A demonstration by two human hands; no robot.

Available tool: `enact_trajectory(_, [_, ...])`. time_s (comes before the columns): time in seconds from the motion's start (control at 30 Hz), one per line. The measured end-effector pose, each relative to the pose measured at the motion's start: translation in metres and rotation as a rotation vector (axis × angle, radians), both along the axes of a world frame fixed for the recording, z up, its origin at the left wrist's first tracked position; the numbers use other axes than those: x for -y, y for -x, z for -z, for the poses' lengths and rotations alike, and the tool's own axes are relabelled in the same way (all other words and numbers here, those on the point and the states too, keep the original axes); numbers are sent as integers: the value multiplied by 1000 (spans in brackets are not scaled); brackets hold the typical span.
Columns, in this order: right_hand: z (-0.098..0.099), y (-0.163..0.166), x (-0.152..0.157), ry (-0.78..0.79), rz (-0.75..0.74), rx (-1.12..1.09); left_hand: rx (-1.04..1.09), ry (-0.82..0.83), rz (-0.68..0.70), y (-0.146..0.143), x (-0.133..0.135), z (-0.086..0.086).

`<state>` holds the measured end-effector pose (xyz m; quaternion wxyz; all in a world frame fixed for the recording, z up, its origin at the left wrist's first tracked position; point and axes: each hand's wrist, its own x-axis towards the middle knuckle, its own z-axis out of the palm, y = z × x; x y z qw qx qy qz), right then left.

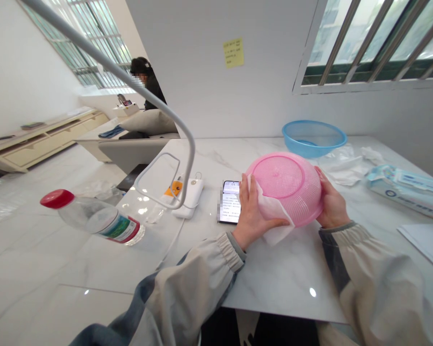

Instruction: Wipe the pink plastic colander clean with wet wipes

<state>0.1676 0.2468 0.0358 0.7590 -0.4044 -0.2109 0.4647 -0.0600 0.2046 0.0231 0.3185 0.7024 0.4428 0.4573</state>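
Worktop (pixel 274 281) beneath, left grip (pixel 250 211) pinches tissue (pixel 279 214) against basket (pixel 281 173), right grip (pixel 334 204) clasps its side; phone (pixel 228 206) beside left grip.

1. Pink round plastic basket (pixel 276 175): finely perforated walls, slight satin sheen.
2. White rumpled wipe (pixel 270 204): thin, matt, cloth-like.
3. White marbled tabletop (pixel 288 274): smooth, glossy.
4. Blue round basin (pixel 313 139), far right: smooth, translucent plastic.
5. Clear red-capped bottle (pixel 97 223), left: glossy plastic.

I can see a round pink mesh basket (pixel 279 175) tipped upside down at a slant over the marbled tabletop (pixel 288 283), its ringed base showing, with a thin white wipe (pixel 274 208) spread against its near left side.
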Motion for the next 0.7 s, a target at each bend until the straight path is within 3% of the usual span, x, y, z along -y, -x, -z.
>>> enact_trajectory(0.37, [-7, -1, 1, 53, 42, -83, -41, 44, 138, 8, -9, 8])
enact_trajectory(0.7, [-9, 4, 3, 68, 27, -160, -102, -53, 60, 1, -7, 13])
